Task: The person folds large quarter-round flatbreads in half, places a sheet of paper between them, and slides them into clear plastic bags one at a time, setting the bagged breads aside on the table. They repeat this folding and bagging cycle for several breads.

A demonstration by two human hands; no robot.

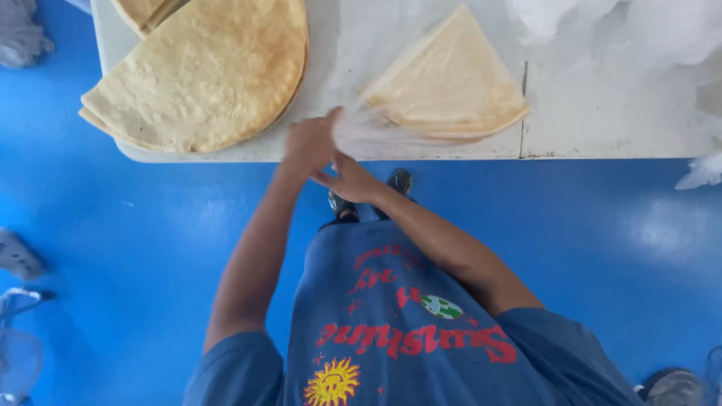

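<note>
A stack of flatbreads folded into a wedge [451, 83] lies on the white table [602, 128], inside a thin clear plastic bag [376, 131] that is blurred at its near end. My left hand [308, 143] grips the bag's open end at the table's front edge. My right hand [350, 180] is just below it, fingers pointing left toward the bag, touching or nearly touching it. A bigger pile of folded flatbreads [203, 75] lies on the table to the left.
Crumpled clear plastic bags [639, 30] are heaped at the table's back right. The floor [113, 225] is blue. My shoes [398, 180] show under the table edge. Another person's shoe [19, 256] is at the left.
</note>
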